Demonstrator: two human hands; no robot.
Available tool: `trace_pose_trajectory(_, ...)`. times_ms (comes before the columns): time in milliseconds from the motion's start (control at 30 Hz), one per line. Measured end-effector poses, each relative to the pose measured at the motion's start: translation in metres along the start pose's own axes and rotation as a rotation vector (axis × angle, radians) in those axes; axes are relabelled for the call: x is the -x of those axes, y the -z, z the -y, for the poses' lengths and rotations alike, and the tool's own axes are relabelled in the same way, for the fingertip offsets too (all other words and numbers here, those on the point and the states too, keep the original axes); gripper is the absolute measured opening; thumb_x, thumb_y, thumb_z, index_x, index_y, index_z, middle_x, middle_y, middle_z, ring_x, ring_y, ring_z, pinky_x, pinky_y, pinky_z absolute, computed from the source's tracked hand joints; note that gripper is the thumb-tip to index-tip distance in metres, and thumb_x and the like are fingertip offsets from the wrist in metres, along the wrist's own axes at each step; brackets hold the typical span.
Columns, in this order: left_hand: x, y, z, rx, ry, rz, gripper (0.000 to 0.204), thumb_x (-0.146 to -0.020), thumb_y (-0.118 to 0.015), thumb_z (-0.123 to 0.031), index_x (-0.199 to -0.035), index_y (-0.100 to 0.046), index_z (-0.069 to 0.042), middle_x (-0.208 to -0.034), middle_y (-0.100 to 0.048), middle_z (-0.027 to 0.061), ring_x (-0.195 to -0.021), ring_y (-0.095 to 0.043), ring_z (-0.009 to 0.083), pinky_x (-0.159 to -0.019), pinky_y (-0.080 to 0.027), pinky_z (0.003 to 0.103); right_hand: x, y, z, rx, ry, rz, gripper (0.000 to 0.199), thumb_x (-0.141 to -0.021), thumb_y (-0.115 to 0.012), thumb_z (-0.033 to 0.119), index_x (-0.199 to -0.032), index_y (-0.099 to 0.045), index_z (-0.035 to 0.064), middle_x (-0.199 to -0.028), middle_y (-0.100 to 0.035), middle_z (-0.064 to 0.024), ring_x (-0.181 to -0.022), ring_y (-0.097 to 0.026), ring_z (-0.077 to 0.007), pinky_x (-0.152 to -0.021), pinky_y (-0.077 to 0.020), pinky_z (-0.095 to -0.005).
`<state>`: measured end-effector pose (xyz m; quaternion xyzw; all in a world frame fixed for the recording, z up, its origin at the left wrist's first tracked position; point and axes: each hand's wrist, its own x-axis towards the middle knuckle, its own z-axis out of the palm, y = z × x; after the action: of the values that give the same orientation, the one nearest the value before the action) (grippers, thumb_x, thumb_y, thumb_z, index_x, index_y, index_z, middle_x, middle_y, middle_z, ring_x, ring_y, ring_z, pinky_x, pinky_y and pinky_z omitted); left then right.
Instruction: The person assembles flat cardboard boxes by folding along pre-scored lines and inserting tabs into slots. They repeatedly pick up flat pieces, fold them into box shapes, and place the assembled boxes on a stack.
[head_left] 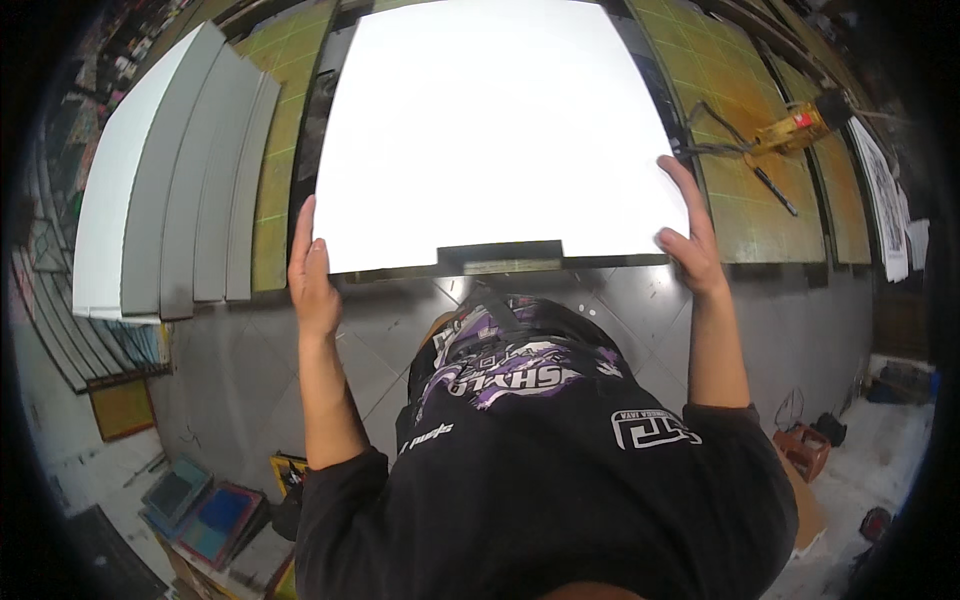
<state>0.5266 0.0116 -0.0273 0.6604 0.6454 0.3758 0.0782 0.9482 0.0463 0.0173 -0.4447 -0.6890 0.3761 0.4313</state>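
A large bright white sheet (490, 140) lies in front of me over the work table, with a rectangular notch in its near edge. My left hand (316, 280) is closed on its left edge near the front corner, thumb uppermost and most fingers hidden. At the opposite edge, my right hand (700, 255) grips the sheet near its front right corner; the thumb and one finger show on top, the others are out of sight. The sheet's surface is overexposed, so no detail shows on it.
To the left stands a stack of white and grey sheets (190, 190). A yellow heat gun (800, 125) with a dark cord rests on the yellow-green table top (750, 220) at right. Papers (885, 200) hang at the far right. Framed screens (215, 520) lie on the floor, lower left.
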Motion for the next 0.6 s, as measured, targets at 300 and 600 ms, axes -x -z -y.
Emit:
trace_pose_trajectory(300, -0.027, 0.008, -0.018, 0.5, 0.218, -0.001, 0.049, -0.095, -0.037, -0.024, -0.137, -0.036, 0.003, -0.138, -0.04, 0.017, -0.13, -0.036, 0.0243, -0.107, -0.024, 0.035, -0.012, -0.007, 0.0, 0.228, 0.012, 0.002, 0.08, -0.068, -0.071, 0.034, -0.133, -0.039, 0.0027, -0.136, -0.04, -0.0212, -0.13, -0.034, -0.0338, -0.107, -0.0251, -0.0421)
trace_pose_trajectory(600, -0.021, -0.004, -0.002, 0.473, 0.186, 0.03, 0.05, -0.092, -0.047, -0.018, -0.136, -0.036, 0.003, -0.139, -0.039, 0.0166, -0.129, -0.036, 0.0237, -0.106, -0.027, 0.035, -0.008, -0.007, -0.023, 0.261, 0.079, 0.032, 0.081, -0.06, -0.077, 0.035, -0.131, -0.047, 0.0116, -0.144, -0.028, -0.0216, -0.134, -0.026, -0.0363, -0.108, -0.0241, -0.0455)
